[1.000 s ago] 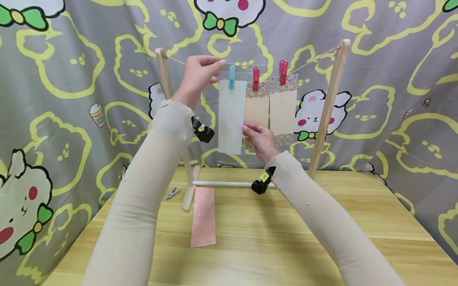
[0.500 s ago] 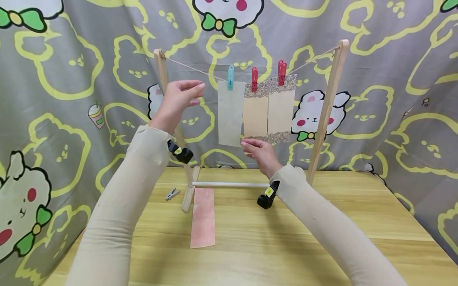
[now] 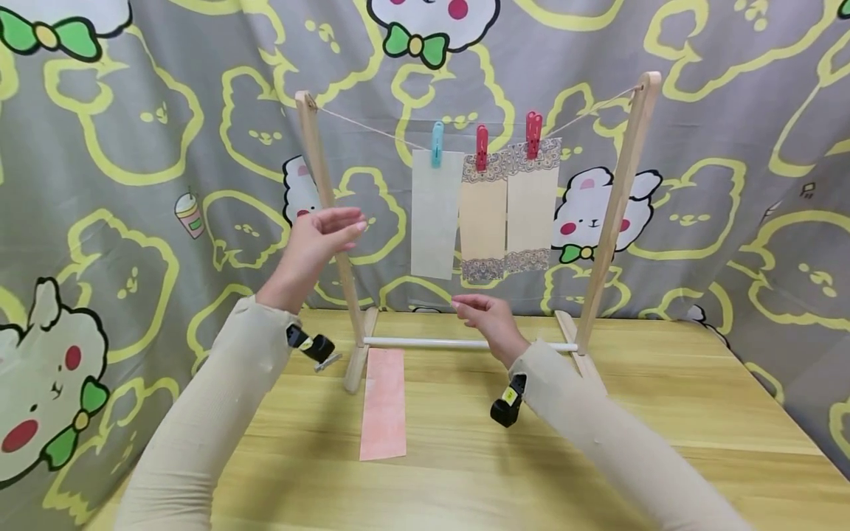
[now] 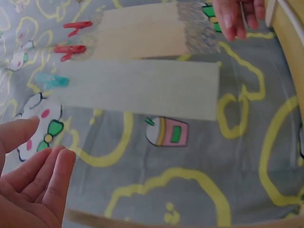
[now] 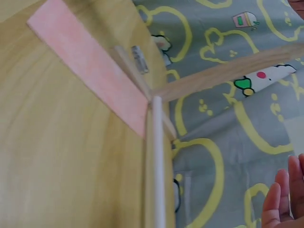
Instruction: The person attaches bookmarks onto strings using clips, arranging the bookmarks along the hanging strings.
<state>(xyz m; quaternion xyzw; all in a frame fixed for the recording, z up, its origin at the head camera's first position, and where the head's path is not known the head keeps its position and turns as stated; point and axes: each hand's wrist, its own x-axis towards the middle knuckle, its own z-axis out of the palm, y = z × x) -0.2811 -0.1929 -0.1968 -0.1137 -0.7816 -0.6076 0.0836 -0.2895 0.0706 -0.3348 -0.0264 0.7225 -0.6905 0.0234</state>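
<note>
A pale grey-white paper strip (image 3: 436, 221) hangs from the string under a blue clothespin (image 3: 437, 145). To its right, two beige strips with patterned borders, one (image 3: 483, 214) beside the other (image 3: 533, 210), hang under red clothespins (image 3: 482, 149). My left hand (image 3: 313, 247) is in the air by the left post, thumb and fingers apart and holding nothing. Below the hanging strips my right hand (image 3: 490, 322) hovers with loosely bent fingers and nothing in them. A pink paper strip (image 3: 384, 409) lies flat on the table, with a grey clothespin (image 5: 139, 59) near it.
The wooden stand has a left post (image 3: 322, 169), a right post (image 3: 619, 206) and a white crossbar (image 3: 425, 343) low between them. The string (image 3: 372, 127) sags between the post tops. A patterned curtain (image 3: 730, 184) hangs behind the wooden table (image 3: 465, 472).
My left hand has come off the string near the blue clothespin and moved down and left. My right hand has left the grey-white strip's edge and sunk lower.
</note>
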